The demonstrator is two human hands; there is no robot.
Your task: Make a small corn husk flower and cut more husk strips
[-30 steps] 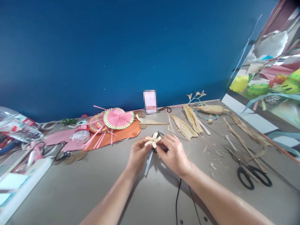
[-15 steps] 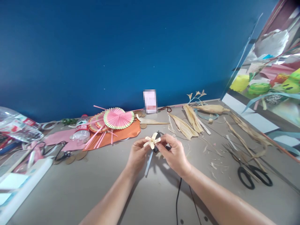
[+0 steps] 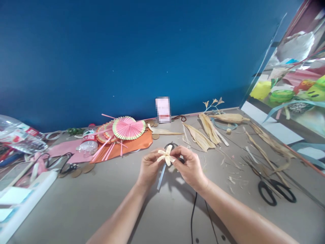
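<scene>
A small cream flower (image 3: 167,156) with several narrow petals, seemingly of dried corn husk, is held up at the middle of the table. My left hand (image 3: 150,165) pinches it from the left, fingers closed. From the right, my right hand (image 3: 190,166) has thumb and forefinger closed on a petal. A pale, translucent stick (image 3: 161,178) slants down below the bloom; where it meets the flower is hidden. Behind the hands sits a dark object (image 3: 172,145) with a black cable (image 3: 194,210) running toward me, mostly covered.
Dried husks (image 3: 199,137) and scraps lie to the right, near black-handled scissors (image 3: 276,193). Pink paper fans (image 3: 129,128), an orange sheet (image 3: 138,143) and plastic bottles (image 3: 87,144) are at left. A blue wall (image 3: 142,61) rises behind the table.
The flower has turned slightly and shifted a little to the right between my fingers. Both hands stay in nearly the same place.
</scene>
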